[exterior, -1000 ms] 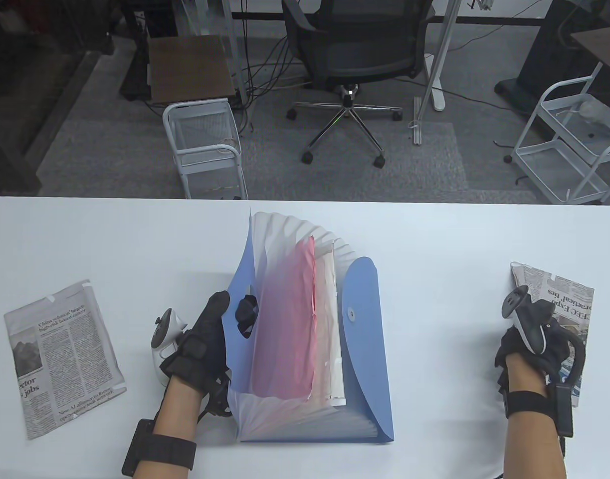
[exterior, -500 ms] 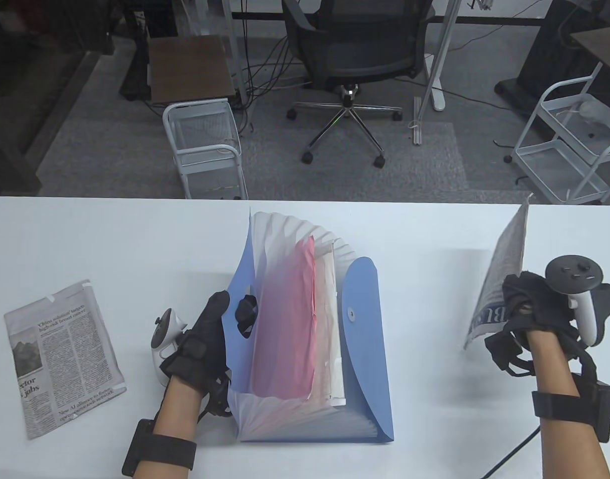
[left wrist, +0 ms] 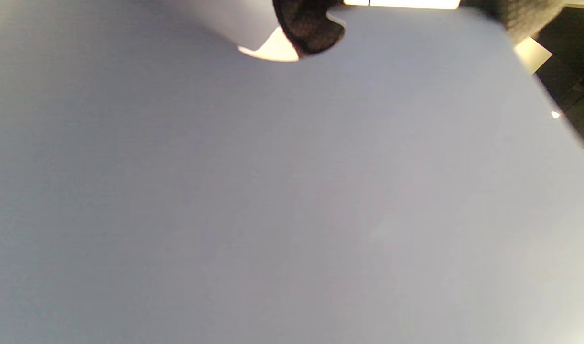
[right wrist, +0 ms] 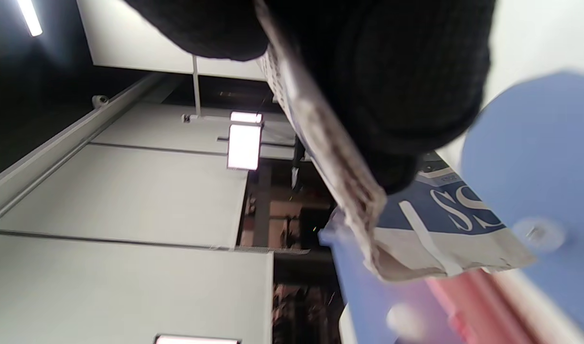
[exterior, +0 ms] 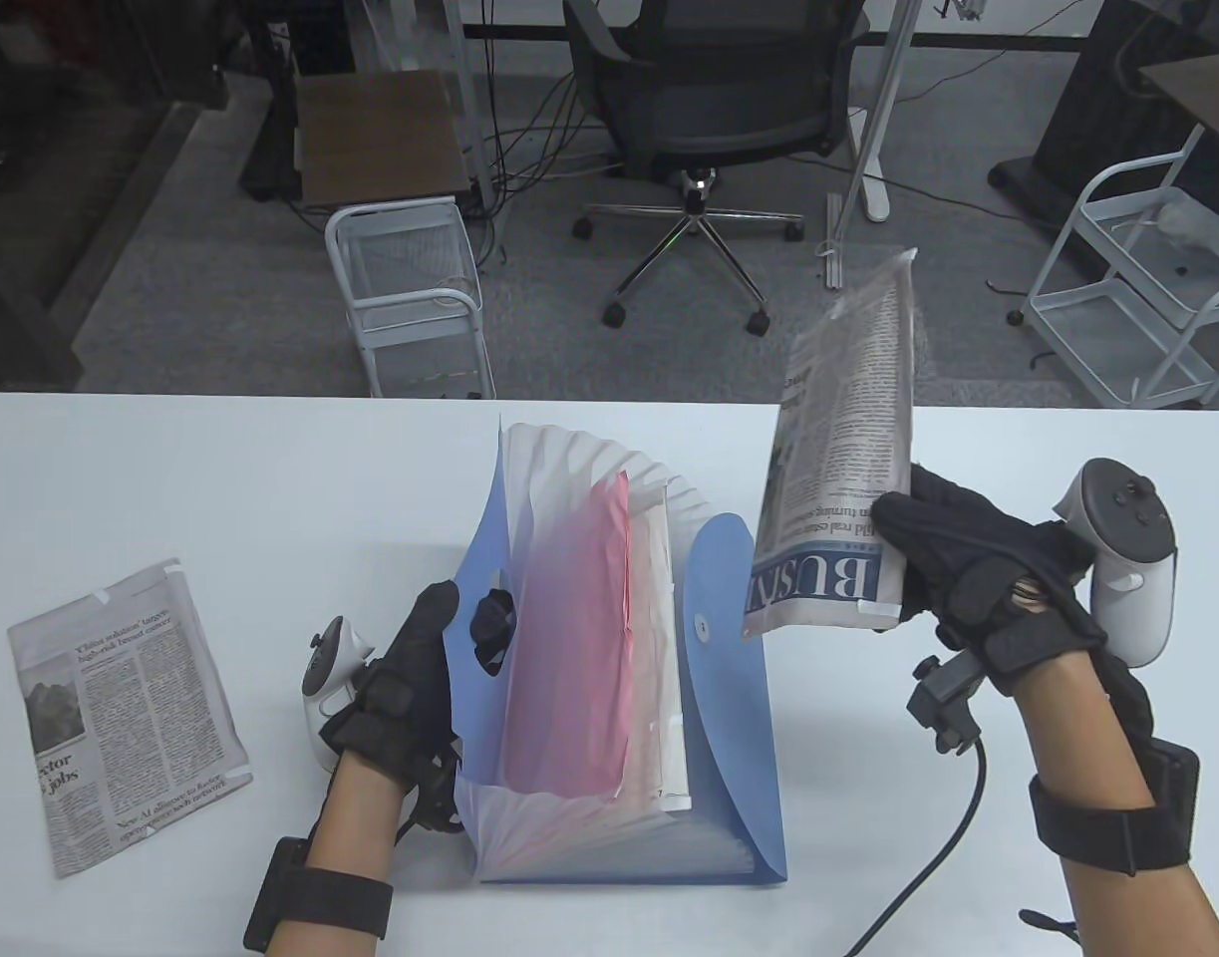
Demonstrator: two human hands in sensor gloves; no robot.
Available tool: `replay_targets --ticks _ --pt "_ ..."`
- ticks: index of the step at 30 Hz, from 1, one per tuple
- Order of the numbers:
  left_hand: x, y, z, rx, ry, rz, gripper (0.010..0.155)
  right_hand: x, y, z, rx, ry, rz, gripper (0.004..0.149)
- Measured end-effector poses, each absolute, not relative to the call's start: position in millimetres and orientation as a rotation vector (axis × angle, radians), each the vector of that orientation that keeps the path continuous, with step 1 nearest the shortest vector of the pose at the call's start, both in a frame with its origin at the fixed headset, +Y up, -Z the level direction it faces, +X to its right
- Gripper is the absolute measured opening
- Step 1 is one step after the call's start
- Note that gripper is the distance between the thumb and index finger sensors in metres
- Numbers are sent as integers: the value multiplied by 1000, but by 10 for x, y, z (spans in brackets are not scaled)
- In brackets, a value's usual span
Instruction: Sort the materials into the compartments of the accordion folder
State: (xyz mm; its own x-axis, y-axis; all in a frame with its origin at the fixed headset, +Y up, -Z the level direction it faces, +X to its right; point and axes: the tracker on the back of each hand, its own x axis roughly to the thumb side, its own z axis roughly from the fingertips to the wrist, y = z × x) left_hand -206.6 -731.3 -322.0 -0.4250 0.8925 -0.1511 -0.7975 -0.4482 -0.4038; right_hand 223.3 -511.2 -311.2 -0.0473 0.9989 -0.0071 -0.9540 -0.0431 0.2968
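Note:
A blue accordion folder [exterior: 729, 718] lies fanned open at the table's middle, with a pink sheet [exterior: 569, 638] and white papers [exterior: 664, 648] in its pockets. My left hand [exterior: 440, 638] grips the folder's left cover and holds it open; that cover [left wrist: 292, 191] fills the left wrist view. My right hand [exterior: 928, 558] grips a folded newspaper [exterior: 848, 469] and holds it upright in the air, just right of the folder's flap. The paper [right wrist: 416, 229] also shows in the right wrist view, above the flap [right wrist: 540, 167].
A second folded newspaper [exterior: 121, 708] lies flat at the table's left. The table's far edge [exterior: 270, 397] runs behind the folder. An office chair [exterior: 709, 110] and wire carts [exterior: 410, 289] stand on the floor beyond.
My right hand picked the newspaper up off the table's right side, lifted it and carried it left toward the folder. The left hand and folder have not moved.

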Motion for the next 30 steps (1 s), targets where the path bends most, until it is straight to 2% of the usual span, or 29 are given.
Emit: replay_targets --ticks 12,20,30 --pt "-2070 -7310 -3221 -419 -329 2006 68 1401 -4896 -2963 391 348 1541 57" --pt "-2070 -7313 -3225 -421 -329 2002 68 1055 -4954 -2954 415 393 1545 57" --pt "-2067 -7312 -3227 -421 -330 2004 68 903 -5138 -2978 402 458 1582 57"
